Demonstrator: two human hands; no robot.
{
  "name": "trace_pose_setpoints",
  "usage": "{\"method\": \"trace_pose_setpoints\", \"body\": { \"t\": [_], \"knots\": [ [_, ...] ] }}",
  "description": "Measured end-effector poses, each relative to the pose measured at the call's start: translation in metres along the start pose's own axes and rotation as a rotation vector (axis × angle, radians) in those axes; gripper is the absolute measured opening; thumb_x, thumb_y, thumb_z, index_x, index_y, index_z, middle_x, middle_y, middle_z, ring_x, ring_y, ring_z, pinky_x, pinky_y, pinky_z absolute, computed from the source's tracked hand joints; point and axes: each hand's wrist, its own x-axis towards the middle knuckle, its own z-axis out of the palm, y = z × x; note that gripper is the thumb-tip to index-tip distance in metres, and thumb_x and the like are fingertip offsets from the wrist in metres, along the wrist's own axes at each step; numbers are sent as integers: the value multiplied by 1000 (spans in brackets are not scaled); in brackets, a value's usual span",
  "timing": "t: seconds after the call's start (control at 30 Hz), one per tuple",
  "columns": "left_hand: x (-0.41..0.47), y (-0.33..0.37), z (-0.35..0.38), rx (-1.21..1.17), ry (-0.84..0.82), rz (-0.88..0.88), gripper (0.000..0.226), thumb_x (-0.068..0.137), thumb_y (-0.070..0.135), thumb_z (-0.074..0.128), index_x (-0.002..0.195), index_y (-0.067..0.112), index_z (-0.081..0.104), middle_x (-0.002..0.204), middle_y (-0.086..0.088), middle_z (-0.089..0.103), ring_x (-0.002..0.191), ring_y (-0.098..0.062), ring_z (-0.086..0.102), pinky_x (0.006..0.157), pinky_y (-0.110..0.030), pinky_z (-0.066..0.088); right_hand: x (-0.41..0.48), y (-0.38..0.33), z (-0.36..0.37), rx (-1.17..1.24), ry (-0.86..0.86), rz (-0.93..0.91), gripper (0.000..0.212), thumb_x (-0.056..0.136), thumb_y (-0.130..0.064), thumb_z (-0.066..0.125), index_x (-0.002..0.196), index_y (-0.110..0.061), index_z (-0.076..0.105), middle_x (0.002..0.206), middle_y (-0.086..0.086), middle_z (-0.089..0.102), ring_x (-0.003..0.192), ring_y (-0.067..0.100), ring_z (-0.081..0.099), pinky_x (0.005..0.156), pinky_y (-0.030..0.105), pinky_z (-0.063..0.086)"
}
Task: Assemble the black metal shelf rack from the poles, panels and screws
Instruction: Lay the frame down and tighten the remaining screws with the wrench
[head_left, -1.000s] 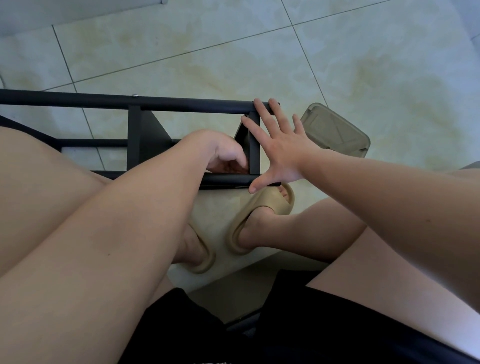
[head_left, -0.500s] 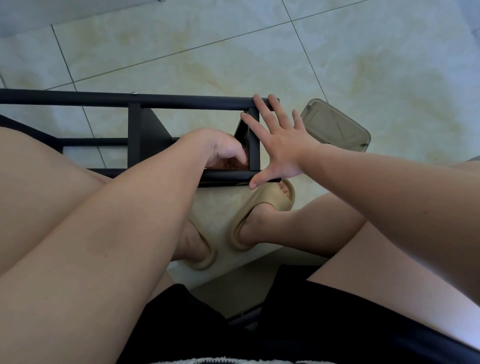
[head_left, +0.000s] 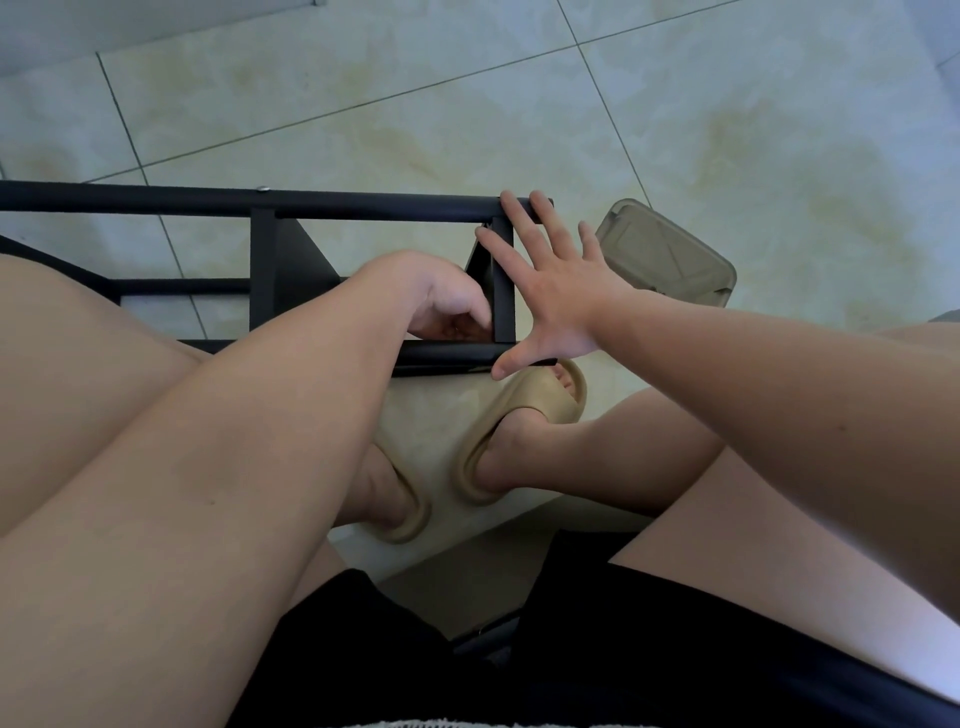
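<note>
Head view: right hand (head_left: 556, 306) spread flat on rack (head_left: 363, 201); left hand (head_left: 434, 293) curled inside, grip unclear.

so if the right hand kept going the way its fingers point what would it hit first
The top pole of the black metal rack: the right hand seems to rest its fingertips on it, though depth is unclear. Beyond lies only pale tiled floor.

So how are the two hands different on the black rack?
The right hand is flat with fingers spread wide; the left hand has its fingers curled under. The right hand rests against the outside end of the black rack; the left hand reaches inside it. Whether the left hand holds anything is hidden. Both work at the same corner.
</note>
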Motion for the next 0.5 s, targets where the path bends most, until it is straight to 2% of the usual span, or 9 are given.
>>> {"method": "trace_pose_setpoints", "body": {
  "t": [0.17,0.23,0.27,0.33,0.4,0.5],
  "knots": [
    [2,-1,-1,6,32,25,37,89,-9,54,125,-13,58,103,-25,63,95,-33,63,93,-37,50,0,-1,0,3,2,-2,149,45,-101,49,159,-30,-16,163,3,-35,151,33,-29,118,71,5],
    [5,-3,-2,-7,32,41,39,88,-10,54,126,-12,59,113,-30,64,107,-39,65,103,-42,49,0,-1,0,7,1,-5,149,45,-102,49,159,-30,-16,163,3,-35,151,33,-29,118,70,5],
    [5,-4,-2,-15,20,52,36,88,-9,54,123,-9,62,113,-29,66,107,-38,66,101,-42,51,0,0,1,8,0,-6,149,45,-102,48,159,-31,-17,163,2,-35,151,33,-29,118,70,5],
    [6,-8,-2,-32,12,74,24,89,-7,55,107,1,69,94,-18,71,91,-32,68,85,-37,55,0,0,1,12,1,-7,149,44,-102,48,158,-31,-17,162,1,-36,151,32,-30,119,70,5],
    [8,-12,-3,-60,11,88,20,89,-6,56,94,8,70,81,-10,72,79,-25,69,74,-32,54,0,1,0,15,2,-5,149,45,-102,49,158,-31,-17,162,1,-36,151,32,-30,118,70,5],
    [9,-15,-3,-74,17,102,25,88,-6,57,86,13,73,79,-8,72,73,-20,70,69,-29,55,-1,1,0,14,-2,-4,149,45,-102,50,158,-32,-17,162,1,-36,151,32,-30,118,70,5]
  ]
}}
